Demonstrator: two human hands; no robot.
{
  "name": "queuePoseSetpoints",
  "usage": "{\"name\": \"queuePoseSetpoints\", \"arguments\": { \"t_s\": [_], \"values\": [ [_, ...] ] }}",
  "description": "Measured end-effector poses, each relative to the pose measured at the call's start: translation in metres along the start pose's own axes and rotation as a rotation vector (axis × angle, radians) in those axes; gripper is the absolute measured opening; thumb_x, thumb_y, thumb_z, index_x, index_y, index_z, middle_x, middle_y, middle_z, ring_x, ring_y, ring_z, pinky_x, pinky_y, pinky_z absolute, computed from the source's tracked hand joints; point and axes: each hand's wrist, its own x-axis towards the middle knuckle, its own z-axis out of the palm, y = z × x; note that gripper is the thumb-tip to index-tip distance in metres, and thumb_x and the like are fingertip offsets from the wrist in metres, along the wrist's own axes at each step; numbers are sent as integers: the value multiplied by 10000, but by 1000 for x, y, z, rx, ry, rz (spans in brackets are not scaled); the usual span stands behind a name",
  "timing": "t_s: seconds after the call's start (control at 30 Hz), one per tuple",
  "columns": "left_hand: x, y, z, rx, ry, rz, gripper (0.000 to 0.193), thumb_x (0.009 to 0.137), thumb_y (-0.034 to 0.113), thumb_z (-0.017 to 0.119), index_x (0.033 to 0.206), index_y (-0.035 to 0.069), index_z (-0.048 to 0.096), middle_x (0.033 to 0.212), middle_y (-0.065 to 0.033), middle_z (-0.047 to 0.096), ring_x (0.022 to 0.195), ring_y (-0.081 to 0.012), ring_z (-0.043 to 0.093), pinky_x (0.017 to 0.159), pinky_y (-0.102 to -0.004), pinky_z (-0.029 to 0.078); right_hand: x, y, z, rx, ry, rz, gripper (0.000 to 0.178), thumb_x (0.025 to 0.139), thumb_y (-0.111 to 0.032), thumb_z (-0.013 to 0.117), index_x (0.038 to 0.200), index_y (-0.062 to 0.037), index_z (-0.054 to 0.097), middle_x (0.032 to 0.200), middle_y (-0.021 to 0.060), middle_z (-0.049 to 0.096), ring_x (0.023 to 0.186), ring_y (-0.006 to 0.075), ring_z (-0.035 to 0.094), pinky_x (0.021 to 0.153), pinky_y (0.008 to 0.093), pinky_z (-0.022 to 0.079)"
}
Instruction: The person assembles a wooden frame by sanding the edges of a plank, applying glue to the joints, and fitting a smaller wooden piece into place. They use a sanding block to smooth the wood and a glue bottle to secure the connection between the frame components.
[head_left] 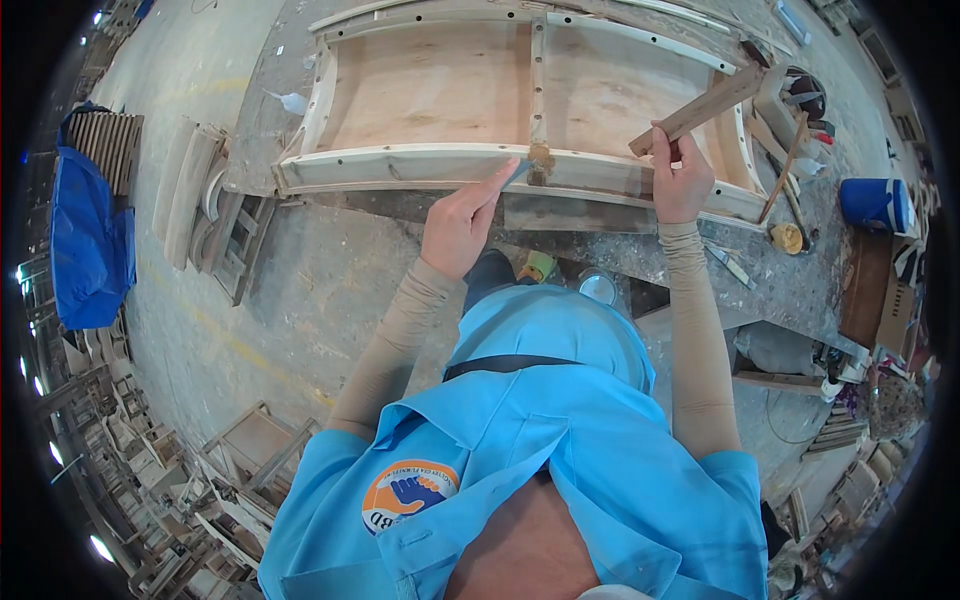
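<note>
- A person in a blue shirt (560,440) and tan sleeves is standing at six o'clock, both forearms reaching up toward a workbench (780,275).
- The left hand (458,225) is sitting just left of centre, fingers curled narrow around a small blue tool (516,174), whose tip is touching the near rail of a curved wooden frame (520,110).
- A brown blob (541,158), possibly glue or filler, is sitting on that rail just beside the tool tip, where the centre slat is meeting it.
- The right hand (680,175) is resting at about one o'clock from centre, closed around a wooden stick (700,108) that is slanting up to the right above the frame.
- The frame is lying on the bench at twelve o'clock, its plywood panel facing up.
- A blue bucket (872,203) is standing at three o'clock, well apart from the hands.
- A blue cloth (88,235) is hanging at nine o'clock, with curved wooden parts (195,190) leaning near it on the floor.
</note>
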Motion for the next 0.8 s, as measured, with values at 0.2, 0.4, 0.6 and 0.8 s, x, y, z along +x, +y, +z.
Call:
{"name": "queuePoseSetpoints", "arguments": {
  "t_s": [0.2, 0.4, 0.6, 0.8],
  "values": [
    [-4, -5, 8, -1, 54, 21, 478, 887, -12, 563, 1320, 189, 582, 1012, -165, 670, 829, -324, 661, 729, -349, 530, -1, 1, 2, -12, 9, 4, 165, 911, -190, 642, 1004, -75, 716, 722, 73, 662, 603, 167, 619, 593, 304, 473],
    [-12, 4, 25, -27, 92, -98, 484, 885, -20, 555, 1333, 162, 572, 987, -195, 673, 803, -331, 665, 725, -340, 531, 0, -4, 2, -31, 8, 37, 160, 912, -188, 644, 993, -71, 719, 715, 72, 657, 601, 159, 616, 588, 296, 468],
    [-15, 6, 30, -250, 59, -305, 457, 902, -27, 541, 1323, 143, 583, 928, -177, 692, 641, -172, 591, 669, -269, 498, -1, -2, 1, 25, 27, 30, 163, 914, -164, 642, 1003, -48, 716, 726, 80, 657, 604, 146, 610, 598, 284, 471],
    [-10, 4, 10, -142, 49, -187, 460, 899, -32, 547, 1321, 147, 588, 884, -170, 676, 630, -152, 568, 655, -249, 485, -1, -2, 0, 51, 13, 1, 156, 910, -145, 645, 1009, -45, 712, 733, 84, 659, 605, 146, 612, 601, 278, 477]
  ]
}}
